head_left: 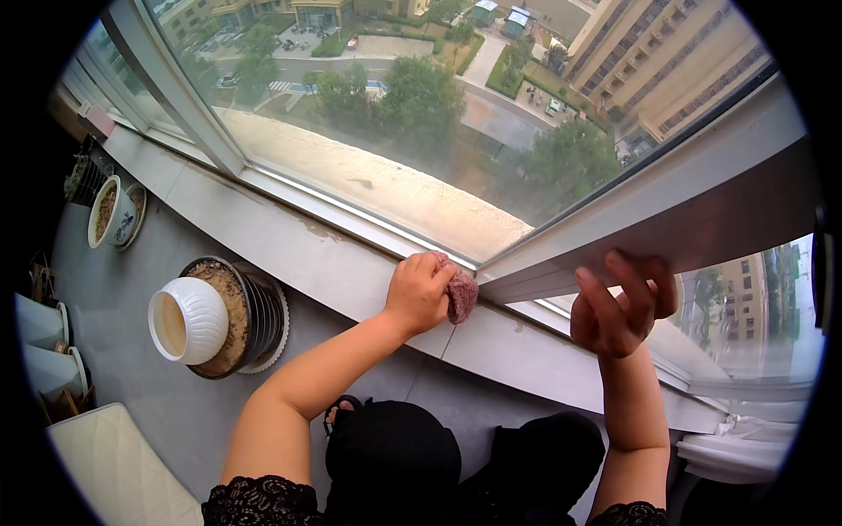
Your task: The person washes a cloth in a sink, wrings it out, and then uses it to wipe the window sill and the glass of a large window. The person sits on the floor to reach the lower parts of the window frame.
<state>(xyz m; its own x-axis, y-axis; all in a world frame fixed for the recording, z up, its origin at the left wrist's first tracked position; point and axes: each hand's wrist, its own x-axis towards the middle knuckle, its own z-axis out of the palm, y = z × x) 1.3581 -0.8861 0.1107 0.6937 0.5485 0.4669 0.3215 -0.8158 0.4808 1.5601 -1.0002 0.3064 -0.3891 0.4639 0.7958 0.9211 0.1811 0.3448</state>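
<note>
My left hand is closed round a crumpled reddish-brown cloth. It presses the cloth on the pale window sill, at the corner where the window frame meets a wide upright post. My right hand is raised in front of that post, fingers apart and slightly curled, with nothing in it. Whether its fingertips touch the post, I cannot tell. Wet-looking patches show on the sill left of the cloth.
A dark pot of soil with a white ribbed pot tipped on it stands on the grey floor. Further left is a white-and-blue pot. A cream quilted pad lies lower left; a white curtain hangs at right.
</note>
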